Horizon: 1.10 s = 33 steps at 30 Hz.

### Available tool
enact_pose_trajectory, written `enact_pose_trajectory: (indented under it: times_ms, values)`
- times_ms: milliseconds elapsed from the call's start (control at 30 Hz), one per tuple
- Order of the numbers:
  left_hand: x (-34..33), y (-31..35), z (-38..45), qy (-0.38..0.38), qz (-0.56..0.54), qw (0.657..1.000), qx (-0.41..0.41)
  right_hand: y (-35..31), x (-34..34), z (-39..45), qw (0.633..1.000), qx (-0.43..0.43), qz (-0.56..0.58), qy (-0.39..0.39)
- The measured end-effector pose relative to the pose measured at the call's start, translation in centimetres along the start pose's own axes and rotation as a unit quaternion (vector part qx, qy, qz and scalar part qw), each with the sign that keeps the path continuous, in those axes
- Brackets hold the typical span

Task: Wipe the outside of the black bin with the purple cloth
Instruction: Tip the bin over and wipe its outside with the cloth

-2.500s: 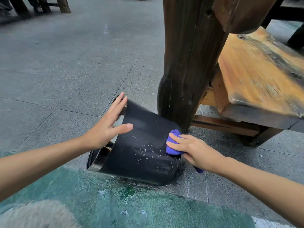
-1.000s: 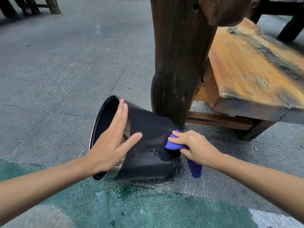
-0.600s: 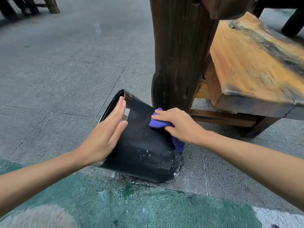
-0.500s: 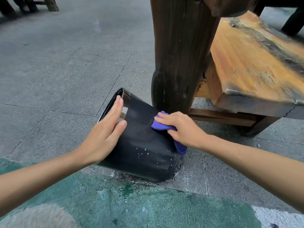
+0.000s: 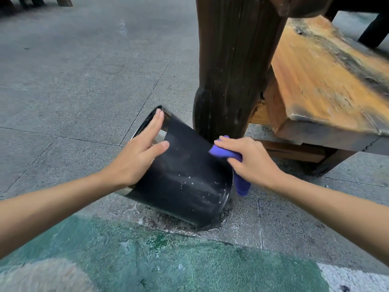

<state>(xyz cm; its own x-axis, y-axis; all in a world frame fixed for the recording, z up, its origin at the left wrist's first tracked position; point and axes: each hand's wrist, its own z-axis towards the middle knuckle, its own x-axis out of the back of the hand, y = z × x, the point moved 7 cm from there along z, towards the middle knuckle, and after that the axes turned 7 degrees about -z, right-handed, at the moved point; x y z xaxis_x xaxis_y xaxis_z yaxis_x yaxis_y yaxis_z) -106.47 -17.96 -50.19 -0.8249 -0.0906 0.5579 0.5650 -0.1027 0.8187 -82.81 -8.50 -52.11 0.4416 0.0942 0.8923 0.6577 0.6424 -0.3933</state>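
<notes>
The black bin (image 5: 185, 178) lies tilted on the stone pavement, its shiny rim pointing up and left, its base low at the right. White specks dot its lower side. My left hand (image 5: 139, 154) rests flat on the bin near the rim, fingers spread along the wall, steadying it. My right hand (image 5: 250, 161) is closed on the purple cloth (image 5: 223, 152) and presses it against the bin's upper right side. A loose end of the cloth hangs below my palm beside the bin's base.
A thick dark wooden post (image 5: 233, 66) stands right behind the bin, nearly touching it. A worn orange wooden bench (image 5: 328, 81) extends to the right. Grey paving stretches left and back; a green painted patch (image 5: 168, 260) lies in front.
The bin has been rolled and tipped under my left hand. My right hand slid the cloth from near the base up the wall, then back right towards the post side.
</notes>
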Motion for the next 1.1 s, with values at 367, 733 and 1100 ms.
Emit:
enact_pose_trajectory:
  times_ms: [367, 733, 1100]
  values:
    - [-1.0, -1.1, -4.2, 0.009, -0.059, 0.996, -0.064, -12.7, -3.5, -1.7, 0.980, 0.199, -0.008, 0.022]
    - [0.5, -2.0, -2.9, 0.008, -0.055, 0.997, -0.052, -3.0, -5.4, -6.0, 0.967, 0.188, -0.157, -0.075]
    - [-2.0, -1.0, -2.0, -0.011, -0.114, 0.991, -0.063, -2.8, -1.8, -3.5, 0.996, 0.087, -0.017, 0.012]
